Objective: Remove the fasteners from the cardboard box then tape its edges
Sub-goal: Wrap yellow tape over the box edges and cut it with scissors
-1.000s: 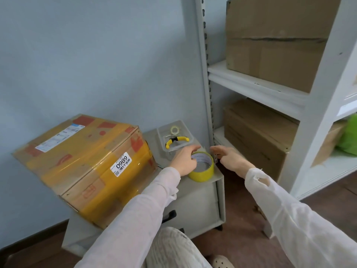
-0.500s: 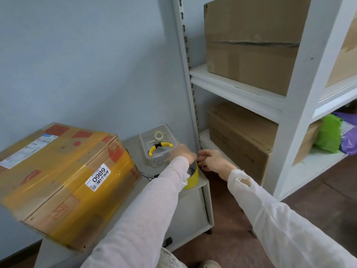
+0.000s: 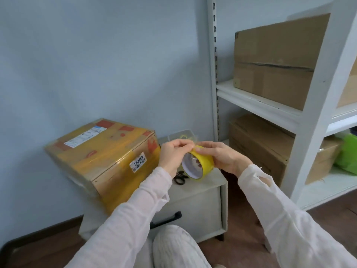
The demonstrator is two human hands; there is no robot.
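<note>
A cardboard box [image 3: 100, 157] wrapped in yellow tape, with a white label reading 0989, rests tilted on the left of a low grey cabinet [image 3: 201, 206]. A yellow tape roll [image 3: 201, 163] is held up in the air above the cabinet's right part, its white core facing me. My right hand [image 3: 222, 157] grips the roll from the right. My left hand [image 3: 173, 153] pinches at the roll's upper rim with fingertips. Black scissors [image 3: 180, 178] lie on the cabinet top below the roll.
A clear plastic tub [image 3: 181, 135] stands behind my hands on the cabinet. A white shelf unit [image 3: 313, 120] at the right carries brown cardboard boxes [image 3: 274, 60] and a green bag [image 3: 347, 157]. A blue wall is behind, brown floor below.
The tape roll has been lifted off the cabinet top. Both hands now hold it in the air, and the scissors beneath have come into sight.
</note>
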